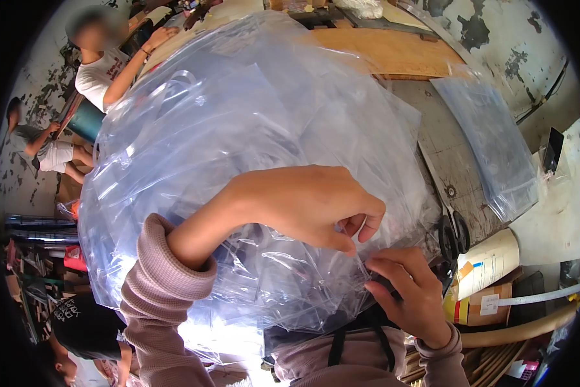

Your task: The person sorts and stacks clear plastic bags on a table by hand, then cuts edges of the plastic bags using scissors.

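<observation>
A large heap of clear plastic sheets covers the middle of the work surface. My left hand reaches across over the heap, its fingers bent down and thumb near them; whatever is between the fingertips is too small to make out. Close by at the lower right, my right hand has its thumb and fingers curled toward the plastic edge. The two hands' fingertips are a short distance apart. What the right fingertips hold, if anything, is unclear.
Black-handled scissors lie right of the heap, beside a stack of flat plastic sheets. A paper roll and cardboard box stand lower right. A wooden board lies behind. Other people are at the left.
</observation>
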The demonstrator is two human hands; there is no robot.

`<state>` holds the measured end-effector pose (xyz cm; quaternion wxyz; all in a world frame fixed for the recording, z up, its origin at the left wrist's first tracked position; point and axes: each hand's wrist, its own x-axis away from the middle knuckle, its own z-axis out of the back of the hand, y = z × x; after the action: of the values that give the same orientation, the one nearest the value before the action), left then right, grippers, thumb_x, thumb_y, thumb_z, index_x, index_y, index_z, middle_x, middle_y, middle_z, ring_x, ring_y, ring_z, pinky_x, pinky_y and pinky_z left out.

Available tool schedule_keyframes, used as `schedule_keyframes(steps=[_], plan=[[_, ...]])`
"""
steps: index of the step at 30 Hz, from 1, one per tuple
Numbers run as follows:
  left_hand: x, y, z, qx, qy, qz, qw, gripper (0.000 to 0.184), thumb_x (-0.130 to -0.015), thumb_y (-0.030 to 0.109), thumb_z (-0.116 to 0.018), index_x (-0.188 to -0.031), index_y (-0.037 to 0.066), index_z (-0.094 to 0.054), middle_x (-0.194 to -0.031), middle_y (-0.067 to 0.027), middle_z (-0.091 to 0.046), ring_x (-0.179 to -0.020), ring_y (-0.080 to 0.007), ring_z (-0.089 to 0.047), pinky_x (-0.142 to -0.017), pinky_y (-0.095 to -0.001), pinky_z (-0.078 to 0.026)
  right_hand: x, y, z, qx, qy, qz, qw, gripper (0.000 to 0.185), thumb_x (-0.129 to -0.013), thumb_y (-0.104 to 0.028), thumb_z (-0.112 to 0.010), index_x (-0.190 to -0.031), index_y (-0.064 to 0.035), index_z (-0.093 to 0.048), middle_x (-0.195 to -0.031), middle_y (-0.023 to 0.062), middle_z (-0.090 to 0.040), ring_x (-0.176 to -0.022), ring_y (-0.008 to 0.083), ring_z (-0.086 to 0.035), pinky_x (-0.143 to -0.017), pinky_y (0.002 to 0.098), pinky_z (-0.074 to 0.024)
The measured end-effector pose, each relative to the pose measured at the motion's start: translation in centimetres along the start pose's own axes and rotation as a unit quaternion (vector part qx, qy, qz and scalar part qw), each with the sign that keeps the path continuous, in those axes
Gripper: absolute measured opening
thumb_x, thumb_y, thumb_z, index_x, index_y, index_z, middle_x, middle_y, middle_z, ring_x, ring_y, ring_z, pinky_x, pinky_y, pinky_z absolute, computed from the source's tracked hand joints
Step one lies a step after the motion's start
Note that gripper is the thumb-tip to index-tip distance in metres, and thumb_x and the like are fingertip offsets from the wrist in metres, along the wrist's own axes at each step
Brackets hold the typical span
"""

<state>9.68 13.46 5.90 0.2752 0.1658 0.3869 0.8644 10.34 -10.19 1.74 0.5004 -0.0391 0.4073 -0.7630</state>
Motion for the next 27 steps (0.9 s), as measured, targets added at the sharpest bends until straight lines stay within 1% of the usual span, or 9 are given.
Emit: schedule_keyframes(steps=[9, 12, 16, 18, 19, 21, 24, 25, 27], plan=[[-0.1, -0.2, -0.2, -0.003, -0.005, -0.006, 1.000, 0.020, -0.070, 0.008, -0.072, -0.082, 0.005, -0.057, -0.071, -0.0065, -0.061, -0.070, -0.0230, -0.061, -0.062, -0.0337, -0.046, -0.2, 0.3, -0.2, 0.053, -0.011, 0.042, 0.998, 0.019, -0.071, 0.000, -0.069, -0.088, -0.0017, -0.061, -0.089, 0.0079, -0.058, -0.075, 0.0259, -0.055, -0.064, 0.0333, -0.0450], [-0.1, -0.1, -0.2, -0.012, -0.004, 0.000, 1.000, 0.019, -0.072, 0.009, -0.072, -0.083, 0.005, -0.057, -0.073, -0.0062, -0.061, -0.072, -0.0225, -0.061, -0.063, -0.0339, -0.046, -0.2, 0.6, -0.4, 0.113, -0.006, 0.066, 0.991, 0.019, -0.067, 0.000, -0.069, -0.084, -0.0054, -0.061, -0.084, 0.0053, -0.058, -0.073, 0.0239, -0.055, -0.065, 0.0355, -0.0444], [0.6, 0.6, 0.2, -0.030, 0.013, -0.002, 0.999, 0.023, -0.072, 0.013, -0.073, -0.088, 0.006, -0.057, -0.074, -0.0057, -0.061, -0.072, -0.0229, -0.061, -0.065, -0.0338, -0.045, -0.3, 0.9, -0.5, 0.211, 0.010, 0.158, 0.965, 0.017, -0.066, -0.006, -0.066, -0.081, -0.0067, -0.060, -0.084, 0.0038, -0.058, -0.075, 0.0215, -0.057, -0.074, 0.0398, -0.0443], [1.3, 0.9, 0.0, -0.208, 0.044, -0.022, 0.977, 0.035, -0.073, 0.018, -0.074, -0.099, 0.007, -0.054, -0.073, -0.0038, -0.060, -0.071, -0.0231, -0.061, -0.065, -0.0336, -0.044, -0.5, 1.1, -0.2, 0.228, 0.016, 0.179, 0.957, 0.016, -0.066, -0.007, -0.065, -0.080, -0.0068, -0.059, -0.084, 0.0037, -0.058, -0.076, 0.0210, -0.057, -0.077, 0.0410, -0.0443], [1.2, 1.0, -0.1, -0.210, 0.042, -0.024, 0.977, 0.035, -0.073, 0.018, -0.074, -0.099, 0.007, -0.054, -0.073, -0.0038, -0.060, -0.071, -0.0231, -0.061, -0.065, -0.0336, -0.044, -0.7, 1.1, 0.0, 0.254, 0.029, 0.210, 0.944, 0.016, -0.066, -0.010, -0.064, -0.082, -0.0065, -0.060, -0.086, 0.0034, -0.058, -0.078, 0.0194, -0.057, -0.076, 0.0391, -0.0446], [1.1, 1.2, -0.5, -0.099, -0.002, -0.005, 0.995, 0.048, -0.073, 0.021, -0.074, -0.109, 0.006, -0.047, -0.070, -0.0036, -0.058, -0.069, -0.0241, -0.060, -0.072, -0.0349, -0.042, -1.4, 1.2, 0.2, 0.280, 0.043, 0.237, 0.929, 0.017, -0.067, -0.013, -0.064, -0.083, -0.0062, -0.060, -0.087, 0.0030, -0.058, -0.081, 0.0178, -0.058, -0.076, 0.0373, -0.0449], [0.4, -0.1, -2.5, -0.009, -0.024, -0.006, 1.000, 0.052, -0.074, 0.021, -0.073, -0.113, 0.004, -0.042, -0.068, -0.0045, -0.057, -0.067, -0.0252, -0.059, -0.077, -0.0370, -0.039, -3.1, 1.8, 1.1, 0.283, 0.040, 0.234, 0.929, 0.019, -0.066, -0.011, -0.065, -0.084, -0.0055, -0.060, -0.088, 0.0051, -0.058, -0.082, 0.0206, -0.058, -0.077, 0.0365, -0.0449], [-0.2, 0.3, -3.0, 0.079, -0.082, 0.022, 0.993, 0.053, -0.075, 0.021, -0.072, -0.114, 0.003, -0.041, -0.067, -0.0066, -0.058, -0.067, -0.0271, -0.060, -0.084, -0.0395, -0.035, -3.8, 2.8, 1.9, 0.291, 0.090, 0.206, 0.930, 0.020, -0.066, -0.010, -0.065, -0.085, -0.0063, -0.060, -0.089, 0.0065, -0.058, -0.084, 0.0228, -0.058, -0.079, 0.0365, -0.0450], [-0.6, 1.0, -3.3, 0.033, -0.100, 0.028, 0.994, 0.054, -0.078, 0.022, -0.070, -0.118, 0.003, -0.038, -0.068, -0.0065, -0.059, -0.069, -0.0270, -0.061, -0.086, -0.0413, -0.035, -4.0, 3.4, 2.8, 0.262, 0.159, 0.131, 0.943, 0.022, -0.065, -0.010, -0.065, -0.087, -0.0090, -0.060, -0.090, 0.0085, -0.058, -0.087, 0.0260, -0.058, -0.084, 0.0382, -0.0448]])
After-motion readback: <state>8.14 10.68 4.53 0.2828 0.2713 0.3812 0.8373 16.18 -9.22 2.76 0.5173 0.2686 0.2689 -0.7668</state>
